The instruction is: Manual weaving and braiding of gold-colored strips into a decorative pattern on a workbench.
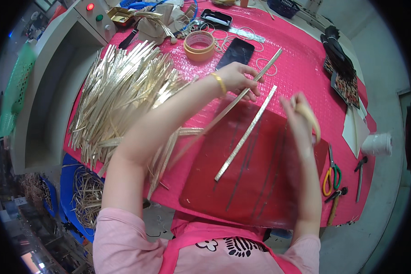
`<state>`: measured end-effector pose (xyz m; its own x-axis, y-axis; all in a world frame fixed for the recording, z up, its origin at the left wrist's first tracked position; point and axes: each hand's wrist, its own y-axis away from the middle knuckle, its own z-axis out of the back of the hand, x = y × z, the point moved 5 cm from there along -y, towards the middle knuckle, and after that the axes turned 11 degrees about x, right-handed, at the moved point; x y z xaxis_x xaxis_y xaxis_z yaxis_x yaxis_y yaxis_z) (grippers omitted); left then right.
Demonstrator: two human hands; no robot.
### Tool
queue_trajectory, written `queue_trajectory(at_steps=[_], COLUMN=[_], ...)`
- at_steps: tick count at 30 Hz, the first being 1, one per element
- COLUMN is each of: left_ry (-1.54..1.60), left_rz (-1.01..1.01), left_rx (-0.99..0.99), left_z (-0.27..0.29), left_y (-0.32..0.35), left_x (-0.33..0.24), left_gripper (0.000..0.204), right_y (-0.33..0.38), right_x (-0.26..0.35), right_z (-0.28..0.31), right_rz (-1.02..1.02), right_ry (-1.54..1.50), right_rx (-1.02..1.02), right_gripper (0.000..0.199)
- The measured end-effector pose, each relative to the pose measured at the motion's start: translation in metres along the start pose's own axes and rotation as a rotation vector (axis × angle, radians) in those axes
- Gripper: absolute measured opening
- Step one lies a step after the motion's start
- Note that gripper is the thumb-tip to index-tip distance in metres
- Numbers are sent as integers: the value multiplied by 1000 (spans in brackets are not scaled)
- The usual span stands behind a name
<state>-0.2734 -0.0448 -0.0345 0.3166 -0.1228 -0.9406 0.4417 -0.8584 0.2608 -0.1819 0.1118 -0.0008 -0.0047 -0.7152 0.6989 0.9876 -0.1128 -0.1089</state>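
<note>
First: "Pale pink shirt cloth (205,263) is filling the near edge; beyond it, what are we holding?"

Second: "We are pinching a long gold strip (269,64) in the fingers of our left hand (240,81), slanting it above the upper left edge of the red mat (204,194); its far end is pointing away from us, its blurred near end trailing toward the lower left."

First: "And our right hand (299,127)?"

Second: "It is hovering over the mat's right side, fingers curled, by a tan curved thing (312,120); blur is hiding whether we are gripping that."

First: "How are we expecting the strip to handle?"

Second: "We are judging it light, thin and springy, probably slick on its shiny face and easily creased, so we are favouring a gentle flat pinch near the middle."

First: "Are similar pieces lying nearby?"

Second: "Yes, a second gold strip (246,133) is lying diagonally on the mat, untouched, and a heap of gold strips (123,93) is spreading over the pink surface (301,48) to the left. Scissors (337,176) are resting to the mat's right."
</note>
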Motion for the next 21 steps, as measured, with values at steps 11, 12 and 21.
queue_trajectory(at_steps=[11, 12, 21], left_ry=[259, 259, 349], left_rz=[-136, -135, -205], left_rx=[-16, -25, -197], left_z=[-101, -108, -180], left_y=[65, 66, 64], left_x=[-3, 0, 15], left_gripper=[30, 30, 24], right_y=[-16, -5, 78], right_x=[-33, -23, 2], right_z=[-3, 10, 47], right_rz=[73, 149, 77], right_ry=[-1026, -1277, -1554], right_rx=[237, 210, 301], right_gripper=[20, 18, 20])
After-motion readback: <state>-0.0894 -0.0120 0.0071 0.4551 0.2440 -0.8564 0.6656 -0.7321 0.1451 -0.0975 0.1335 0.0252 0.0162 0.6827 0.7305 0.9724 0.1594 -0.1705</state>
